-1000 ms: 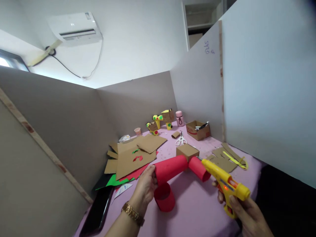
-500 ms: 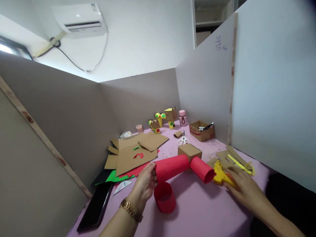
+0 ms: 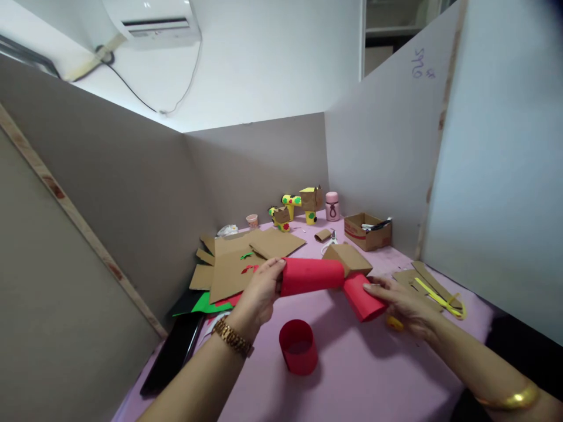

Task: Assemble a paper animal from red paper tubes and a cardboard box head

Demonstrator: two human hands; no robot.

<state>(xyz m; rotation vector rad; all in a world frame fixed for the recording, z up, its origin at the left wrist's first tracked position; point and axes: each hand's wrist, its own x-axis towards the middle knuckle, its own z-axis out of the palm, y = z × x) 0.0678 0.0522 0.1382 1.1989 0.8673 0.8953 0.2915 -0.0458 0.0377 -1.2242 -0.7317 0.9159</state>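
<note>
Head view: left hand (image 3: 259, 290), frame centre, fingers curled around the left end of a long red paper tube (image 3: 311, 275), lifted above the pink table (image 3: 352, 375). Right hand (image 3: 407, 305), centre right, fingers extended, fingertips resting on a shorter red tube (image 3: 363, 298) angled down from the long one. Short red ring (image 3: 299, 347) stands below centre.

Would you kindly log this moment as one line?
left hand: holds long red tube | right hand: on short red tube | red ring: upright on table
</note>
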